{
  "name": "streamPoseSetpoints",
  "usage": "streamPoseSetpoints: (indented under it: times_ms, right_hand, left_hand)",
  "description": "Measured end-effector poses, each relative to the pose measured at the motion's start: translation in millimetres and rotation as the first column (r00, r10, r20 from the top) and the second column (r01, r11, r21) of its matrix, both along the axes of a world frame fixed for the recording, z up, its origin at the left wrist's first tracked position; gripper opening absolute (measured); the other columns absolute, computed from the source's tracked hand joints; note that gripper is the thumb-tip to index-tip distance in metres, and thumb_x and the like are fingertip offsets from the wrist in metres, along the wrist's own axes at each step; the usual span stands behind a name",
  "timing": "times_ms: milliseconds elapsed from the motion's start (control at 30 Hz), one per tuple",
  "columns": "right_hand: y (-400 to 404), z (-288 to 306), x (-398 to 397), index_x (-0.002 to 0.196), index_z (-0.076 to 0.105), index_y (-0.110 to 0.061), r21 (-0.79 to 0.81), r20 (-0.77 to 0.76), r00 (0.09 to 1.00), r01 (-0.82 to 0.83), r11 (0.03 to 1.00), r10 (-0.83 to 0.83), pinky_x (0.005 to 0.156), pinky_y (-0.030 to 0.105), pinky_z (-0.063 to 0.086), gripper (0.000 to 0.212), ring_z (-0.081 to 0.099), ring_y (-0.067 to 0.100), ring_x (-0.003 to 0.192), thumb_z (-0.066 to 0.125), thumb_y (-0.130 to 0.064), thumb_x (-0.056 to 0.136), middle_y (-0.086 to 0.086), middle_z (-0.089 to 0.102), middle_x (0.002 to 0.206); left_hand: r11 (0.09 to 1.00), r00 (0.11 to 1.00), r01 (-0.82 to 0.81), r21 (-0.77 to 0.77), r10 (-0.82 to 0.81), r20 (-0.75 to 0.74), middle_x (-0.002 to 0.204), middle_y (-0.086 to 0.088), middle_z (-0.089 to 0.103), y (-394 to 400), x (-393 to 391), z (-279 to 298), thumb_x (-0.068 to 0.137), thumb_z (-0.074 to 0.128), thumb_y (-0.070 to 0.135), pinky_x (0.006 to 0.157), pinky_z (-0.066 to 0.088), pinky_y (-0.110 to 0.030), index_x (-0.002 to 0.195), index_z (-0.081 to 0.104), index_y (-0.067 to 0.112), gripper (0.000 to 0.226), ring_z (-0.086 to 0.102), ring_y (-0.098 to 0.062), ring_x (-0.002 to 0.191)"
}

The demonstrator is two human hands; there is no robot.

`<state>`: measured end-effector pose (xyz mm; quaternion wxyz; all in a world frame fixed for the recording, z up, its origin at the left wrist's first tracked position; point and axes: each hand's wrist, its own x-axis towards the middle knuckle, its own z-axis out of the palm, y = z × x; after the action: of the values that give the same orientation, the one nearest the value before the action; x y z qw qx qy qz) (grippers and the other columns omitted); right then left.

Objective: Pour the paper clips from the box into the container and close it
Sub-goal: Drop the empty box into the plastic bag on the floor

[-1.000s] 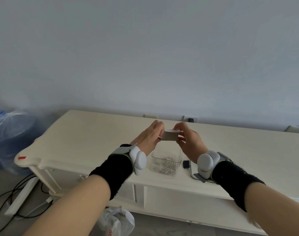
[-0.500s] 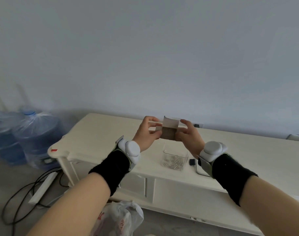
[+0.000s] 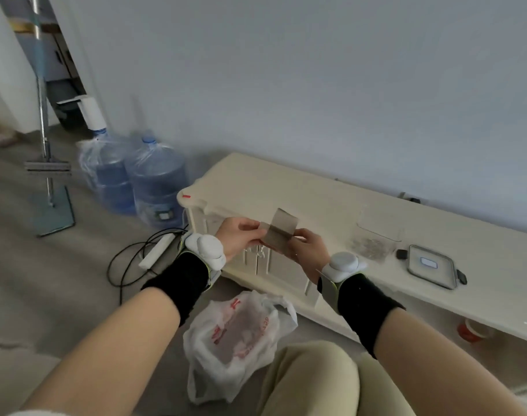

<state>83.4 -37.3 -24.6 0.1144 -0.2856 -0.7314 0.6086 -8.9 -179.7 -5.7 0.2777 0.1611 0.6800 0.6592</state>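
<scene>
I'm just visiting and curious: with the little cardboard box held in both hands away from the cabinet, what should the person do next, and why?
Probably drop the box into the plastic bag below. Both the left hand and right hand hold it over the floor with its flap open, the paper clips already lie in the clear container, and the lid still lies beside it, waiting for free hands.

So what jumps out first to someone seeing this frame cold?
Both hands, left hand and right hand, pinch a small open cardboard box in mid-air, off the cabinet's left end. The clear container with paper clips stands on the cabinet, its lid lying beside it.
</scene>
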Motion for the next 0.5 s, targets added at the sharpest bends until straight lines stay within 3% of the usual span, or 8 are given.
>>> streamPoseSetpoints:
  times_ms: [67,100,167,200,233,333,400,500]
  right_hand:
    - [-20.3,-20.0,-5.1,0.101,0.066,-0.009,0.017,0.087,0.996,-0.034,0.999,0.032,0.087,0.044,0.057,0.028,0.065,0.031,0.082,0.049,-0.003,0.080,0.021,0.071,0.095]
    - [-28.9,-30.3,-5.5,0.100,0.068,-0.010,0.043,0.124,0.992,-0.041,0.998,0.035,0.077,0.032,0.059,0.029,0.064,0.027,0.077,0.049,-0.003,0.080,0.017,0.070,0.091]
    - [-38.0,-46.2,-5.2,0.102,0.069,-0.007,0.104,0.198,0.980,-0.032,0.994,0.011,0.048,0.008,0.047,0.030,0.059,0.018,0.062,0.050,-0.002,0.080,0.011,0.066,0.083]
    - [-53.2,-60.7,-9.4,0.104,0.069,-0.004,0.090,0.243,0.970,-0.042,0.995,0.019,0.042,0.007,0.042,0.031,0.058,0.018,0.061,0.050,0.000,0.080,0.010,0.064,0.082]
    - [-62.4,-73.0,-12.7,0.106,0.068,-0.002,0.070,0.272,0.962,-0.047,0.996,0.026,0.045,0.009,0.043,0.032,0.059,0.020,0.066,0.051,0.001,0.080,0.010,0.063,0.083]
    - [-81.1,-101.0,-14.6,0.107,0.066,0.002,-0.027,0.319,0.943,-0.093,0.995,0.097,0.067,0.021,0.053,0.029,0.060,0.024,0.076,0.054,0.004,0.081,0.011,0.061,0.090]
    - [-85.9,-113.4,-15.0,0.108,0.064,0.001,-0.077,0.356,0.918,-0.156,0.985,0.173,0.083,0.037,0.055,0.029,0.061,0.029,0.083,0.053,0.001,0.081,0.016,0.063,0.092]
    - [-91.6,-127.0,-19.6,0.106,0.065,0.000,-0.039,0.391,0.899,-0.200,0.979,0.199,0.070,0.033,0.048,0.027,0.058,0.025,0.075,0.053,-0.008,0.083,0.014,0.062,0.084]
  left_hand:
    - [0.998,0.997,-0.030,-0.057,0.033,0.067,0.085,-0.009,0.064,-24.3,3.5,-19.5,0.086,0.063,-0.002,0.071,0.060,-0.018,0.116,0.058,-0.013,0.032,0.066,-0.015,0.079]
    - [0.995,0.994,-0.039,-0.091,0.048,0.094,0.084,-0.009,0.063,-34.5,6.2,-29.4,0.086,0.063,-0.002,0.074,0.058,-0.020,0.116,0.058,-0.014,0.033,0.064,-0.018,0.083]
    - [0.986,0.992,-0.041,-0.161,0.060,0.110,0.084,-0.010,0.062,-43.6,13.8,-43.6,0.086,0.063,-0.004,0.083,0.057,-0.025,0.114,0.059,-0.015,0.031,0.061,-0.021,0.088]
    - [0.974,0.990,-0.069,-0.214,0.094,0.105,0.086,-0.012,0.061,-57.2,17.0,-55.8,0.085,0.062,-0.005,0.091,0.054,-0.032,0.112,0.061,-0.014,0.028,0.059,-0.023,0.093]
    - [0.960,0.989,-0.085,-0.265,0.113,0.090,0.088,-0.015,0.060,-65.9,19.3,-65.9,0.085,0.060,-0.006,0.095,0.050,-0.038,0.108,0.063,-0.012,0.024,0.057,-0.023,0.095]
    - [0.930,0.975,-0.149,-0.335,0.196,0.108,0.078,-0.012,0.059,-83.9,27.7,-92.5,0.085,0.059,-0.004,0.080,0.048,-0.035,0.098,0.064,-0.001,0.014,0.056,-0.019,0.079]
    - [0.917,0.956,-0.173,-0.361,0.245,0.164,0.082,-0.009,0.061,-90.2,30.7,-103.1,0.086,0.063,0.005,0.072,0.050,-0.031,0.106,0.063,0.001,0.020,0.058,-0.018,0.079]
    - [0.895,0.934,-0.156,-0.418,0.271,0.232,0.110,-0.011,0.062,-97.7,26.2,-113.9,0.087,0.063,0.020,0.073,0.049,-0.031,0.123,0.057,0.006,0.039,0.059,-0.024,0.096]
